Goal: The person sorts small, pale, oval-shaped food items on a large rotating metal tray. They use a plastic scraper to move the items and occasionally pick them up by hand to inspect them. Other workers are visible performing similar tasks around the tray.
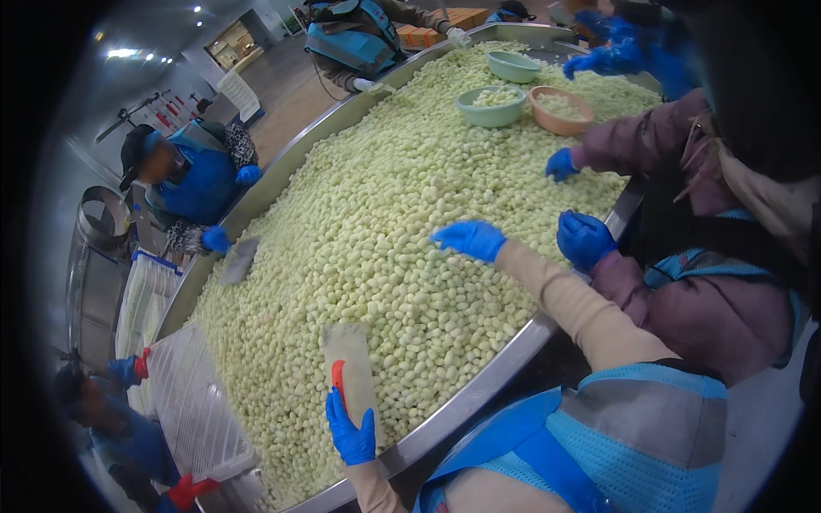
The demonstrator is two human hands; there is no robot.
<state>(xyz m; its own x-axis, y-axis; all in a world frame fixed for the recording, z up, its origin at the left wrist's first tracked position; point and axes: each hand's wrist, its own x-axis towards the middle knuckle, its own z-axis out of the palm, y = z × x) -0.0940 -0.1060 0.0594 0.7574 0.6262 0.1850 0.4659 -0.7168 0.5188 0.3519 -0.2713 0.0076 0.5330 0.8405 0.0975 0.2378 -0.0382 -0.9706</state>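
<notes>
A thick layer of pale green oval pieces, fruit or beans (397, 256), fills a large steel trough (462, 410). My left hand (351, 428), in a blue glove, lies at the orange handle (340, 383) of a flat, pale scraper-like tool (354, 359), near the trough's near rim; the tool rests on the pieces. Whether the fingers close round the handle is hard to tell. My right hand (471, 240), also blue-gloved, reaches over the middle of the pieces with its fingers pointing left; its fingertips are near the pieces, and no held piece shows.
Co-workers stand around the trough: one close on the right, others at left and far side. Two green bowls (490, 117) (513, 67) and an orange bowl (560, 111) sit on the pieces. A white slatted tray (199, 404) is at lower left, a grey scraper (240, 261) at left.
</notes>
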